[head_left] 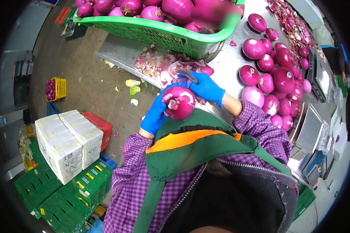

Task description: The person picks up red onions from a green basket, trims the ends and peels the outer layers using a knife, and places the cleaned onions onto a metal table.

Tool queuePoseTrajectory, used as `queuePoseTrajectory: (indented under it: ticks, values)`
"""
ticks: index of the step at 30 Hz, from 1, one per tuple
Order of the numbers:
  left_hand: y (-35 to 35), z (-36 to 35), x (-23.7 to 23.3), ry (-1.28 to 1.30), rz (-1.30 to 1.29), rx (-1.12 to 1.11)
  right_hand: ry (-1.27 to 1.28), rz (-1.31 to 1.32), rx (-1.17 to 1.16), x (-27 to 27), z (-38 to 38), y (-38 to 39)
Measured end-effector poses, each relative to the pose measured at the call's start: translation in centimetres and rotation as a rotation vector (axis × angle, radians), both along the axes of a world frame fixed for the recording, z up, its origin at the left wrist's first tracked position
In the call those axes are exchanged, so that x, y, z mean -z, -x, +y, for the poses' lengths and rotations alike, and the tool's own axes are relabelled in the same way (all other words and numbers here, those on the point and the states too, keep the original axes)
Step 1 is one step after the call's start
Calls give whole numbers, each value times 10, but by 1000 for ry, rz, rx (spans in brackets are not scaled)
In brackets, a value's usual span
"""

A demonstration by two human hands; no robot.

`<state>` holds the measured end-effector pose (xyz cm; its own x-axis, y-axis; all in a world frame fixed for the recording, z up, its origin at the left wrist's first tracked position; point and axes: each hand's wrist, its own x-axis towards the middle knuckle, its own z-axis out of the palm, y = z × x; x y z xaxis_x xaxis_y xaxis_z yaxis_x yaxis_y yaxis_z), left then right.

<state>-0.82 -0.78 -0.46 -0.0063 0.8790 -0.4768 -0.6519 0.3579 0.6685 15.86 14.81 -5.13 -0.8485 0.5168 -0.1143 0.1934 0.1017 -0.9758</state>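
My left hand, in a blue glove, is wrapped round a large red onion close to my green apron. Just right of the onion, my right hand, gloved in blue too, is closed round a small knife whose grey metal part sticks out up and left. Part of the knife is hidden by my fingers. Dry peelings lie on the metal table beyond my hands. On the right, a heap of peeled red onions rests on the same table.
A green basket full of red onions stands at the table's far side. More skins are piled at the far right, near weighing scales. On the floor at left are a white foam box, green crates and a yellow basket.
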Motion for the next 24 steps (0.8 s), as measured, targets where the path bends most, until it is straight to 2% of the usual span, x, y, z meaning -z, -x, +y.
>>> queuePoseTrajectory:
  ticks: [1,3,4,9,11,12,14,15,17,18,20,21,23,24]
  values:
    - [0,-1,2,1,0,-4,1,0,-4,-21,0,-1]
    - [3,-5,11,-109,-162,-157,411,-8,148,-62,-1,-8]
    - [4,-4,17,-142,-213,-172,441,-101,59,-60,3,-9]
    - [5,1,24,-104,-221,-205,425,-156,19,-84,-7,-6]
    - [7,-2,28,-52,-252,-215,239,-149,24,-85,-12,-5]
    - [8,-5,34,-52,-252,-215,240,-149,24,-80,-16,-3]
    - [11,-13,46,4,-387,-306,207,65,176,-58,-25,0]
    - [11,-12,45,5,-388,-307,207,63,175,-51,-25,0]
    - [9,-11,45,-94,-447,-247,273,-300,126,-41,-21,1]
    - [6,-10,38,-34,-424,-284,271,-299,116,-43,-20,-1]
    - [6,-2,24,-32,-481,-252,353,133,169,-51,-15,-4]
    - [4,2,13,-19,-541,-214,354,133,167,-62,-12,-3]
    - [2,3,5,-33,-483,-164,189,107,-23,-85,-6,-2]
    - [0,5,4,-50,-428,-111,18,82,-79,-85,-5,-3]
